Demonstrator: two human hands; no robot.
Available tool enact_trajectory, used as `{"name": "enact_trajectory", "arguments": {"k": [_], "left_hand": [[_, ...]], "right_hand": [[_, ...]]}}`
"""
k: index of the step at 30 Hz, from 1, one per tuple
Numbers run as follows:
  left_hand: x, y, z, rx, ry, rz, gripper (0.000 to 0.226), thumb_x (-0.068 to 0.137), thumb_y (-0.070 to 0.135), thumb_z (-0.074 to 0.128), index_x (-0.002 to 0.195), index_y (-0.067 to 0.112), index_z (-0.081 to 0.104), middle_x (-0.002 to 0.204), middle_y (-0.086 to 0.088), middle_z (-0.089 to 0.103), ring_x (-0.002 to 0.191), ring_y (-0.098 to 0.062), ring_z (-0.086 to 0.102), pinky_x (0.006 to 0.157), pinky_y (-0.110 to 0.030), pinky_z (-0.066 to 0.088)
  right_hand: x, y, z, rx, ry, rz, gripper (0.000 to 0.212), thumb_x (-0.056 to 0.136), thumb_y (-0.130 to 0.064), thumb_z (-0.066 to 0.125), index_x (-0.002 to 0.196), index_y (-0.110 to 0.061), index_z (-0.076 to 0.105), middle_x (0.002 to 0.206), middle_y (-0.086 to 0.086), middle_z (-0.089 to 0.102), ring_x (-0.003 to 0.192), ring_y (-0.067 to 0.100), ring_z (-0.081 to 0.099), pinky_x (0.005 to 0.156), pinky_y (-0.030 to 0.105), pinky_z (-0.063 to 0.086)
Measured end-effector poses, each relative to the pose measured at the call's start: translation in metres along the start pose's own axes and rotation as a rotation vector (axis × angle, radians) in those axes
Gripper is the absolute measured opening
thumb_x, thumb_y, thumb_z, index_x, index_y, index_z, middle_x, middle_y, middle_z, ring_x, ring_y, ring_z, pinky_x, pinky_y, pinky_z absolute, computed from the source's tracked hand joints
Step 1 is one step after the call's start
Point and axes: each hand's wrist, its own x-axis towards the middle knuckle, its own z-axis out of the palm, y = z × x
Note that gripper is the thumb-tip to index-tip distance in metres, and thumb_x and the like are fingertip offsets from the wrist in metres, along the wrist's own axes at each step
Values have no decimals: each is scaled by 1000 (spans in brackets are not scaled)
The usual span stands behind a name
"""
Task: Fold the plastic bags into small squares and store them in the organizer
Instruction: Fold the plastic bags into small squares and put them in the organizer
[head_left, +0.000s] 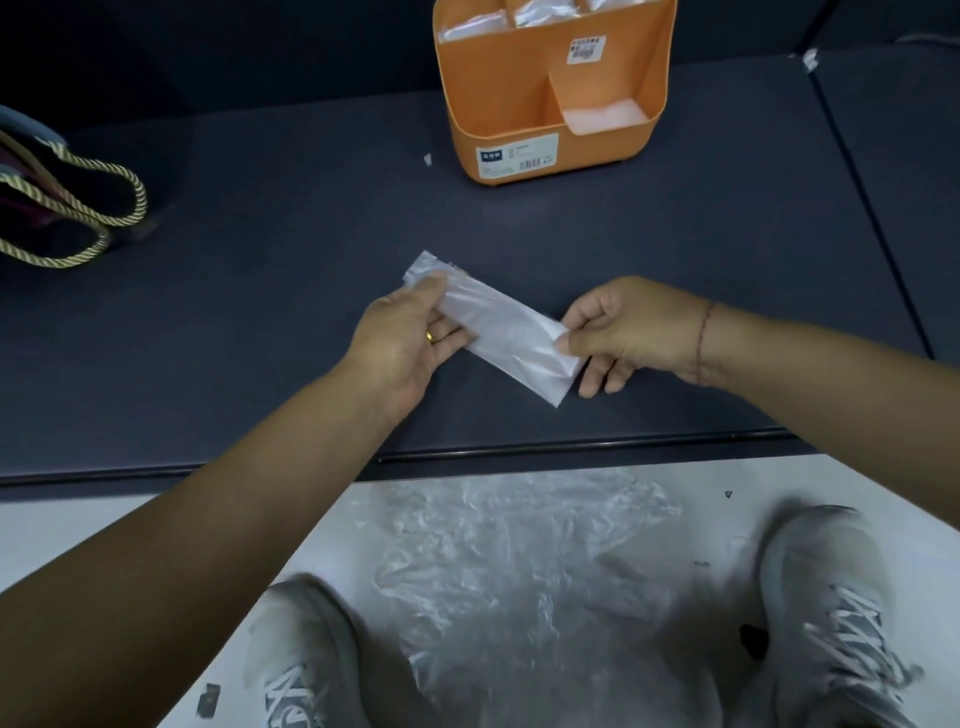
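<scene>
Plastic bag folded into a long, translucent white strip (506, 332) is hanging slantwise between our two hands, just above the dark grey table top (260, 338). We are pinching its far, upper end with the left hand (410, 338), thumb lying on top and fingers curled beneath, a gold ring (430, 336) showing on one of them. We are nipping the near, lower end with the right hand (618, 332), thumb and forefinger closed on the edge of the strip, the other fingers folded loosely below it. A thin red thread (704, 332) is circling that wrist.

Further back on the table, well apart from the strip, the orange plastic organizer (550, 104) is standing upright. We are seeing folded white bags (605, 115) lying in its front right compartment and more tucked into the rear compartments at the top of the view.

At the left edge, a dark bag with gold rope handles (78, 208) is resting on the table. Below the table edge, crumpled clear plastic bags (519, 561) are lying on the pale floor between our two grey lace-up shoes (841, 597).
</scene>
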Motion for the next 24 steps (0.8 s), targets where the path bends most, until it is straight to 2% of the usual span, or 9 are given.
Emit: {"name": "enact_trajectory", "arguments": {"k": [6, 10, 12, 13, 16, 17, 19, 21, 24], "left_hand": [[6, 6, 3, 94, 124, 34, 12, 97, 15, 60, 88, 9, 65, 85, -6, 72, 71, -12, 72, 67, -25, 59], [10, 4, 1, 172, 185, 144, 9, 96, 9, 61, 96, 8, 71, 100, -10, 72, 80, -12, 71, 67, -19, 57], [11, 2, -3, 227, 224, 258, 20, 96, 7, 61, 114, 4, 68, 106, -6, 70, 88, -10, 69, 73, -19, 57], [11, 1, -6, 290, 250, 343, 27, 96, 7, 60, 123, 4, 64, 110, -4, 69, 95, -8, 67, 82, -20, 56], [-3, -6, -10, 750, 309, 806, 42, 97, 10, 55, 139, 7, 51, 140, -6, 52, 126, -9, 49, 110, -18, 36], [-9, -12, -8, 907, 242, 980, 43, 97, 11, 52, 140, 6, 50, 145, -9, 46, 134, -14, 42, 114, -22, 30], [-21, -32, -2, 1181, -35, 1170, 50, 97, 23, 48, 142, 1, 45, 150, -15, 42, 141, -25, 33, 119, -32, 23], [-30, -57, 0, 1453, -258, 1157, 70, 99, 47, 39, 149, -1, 33, 157, -16, 30, 148, -27, 22, 122, -36, 13], [-33, -78, -11, 1674, -302, 1064, 88, 97, 67, 19, 153, 0, 17, 162, -16, 16, 151, -26, 11, 122, -36, 4]], "right_hand": [[-5, 3, -5, -11, 14, 21, 10, 88, -3, 65, 94, -11, 63, 78, 6, 72, 50, 10, 64, 42, 17, 46], [-5, 2, -5, -22, 29, 32, 11, 88, -4, 65, 96, -10, 62, 77, 6, 72, 49, 10, 63, 40, 17, 44], [-4, 0, -5, -34, 22, 38, 11, 89, -4, 65, 97, -10, 62, 77, 6, 71, 49, 9, 63, 41, 17, 44], [-4, -1, -6, -39, 18, 42, 10, 89, -3, 64, 97, -10, 62, 77, 6, 71, 48, 9, 63, 41, 17, 45], [-2, -4, -6, -60, 4, 54, 10, 89, -3, 64, 96, -10, 62, 77, 7, 71, 49, 9, 64, 41, 16, 45], [-1, -4, -6, -66, 3, 59, 10, 89, -4, 65, 95, -11, 62, 77, 7, 72, 50, 9, 64, 42, 16, 45], [-1, -5, -6, -75, 1, 63, 11, 88, -4, 66, 95, -12, 62, 77, 7, 72, 51, 10, 65, 42, 16, 46], [0, -5, -6, -80, 0, 63, 11, 88, -4, 65, 95, -12, 61, 78, 8, 72, 53, 10, 66, 43, 16, 46], [-2, -4, -7, -50, -1, 67, 9, 90, -5, 64, 95, -12, 61, 79, 8, 72, 54, 9, 66, 43, 16, 47]]}}
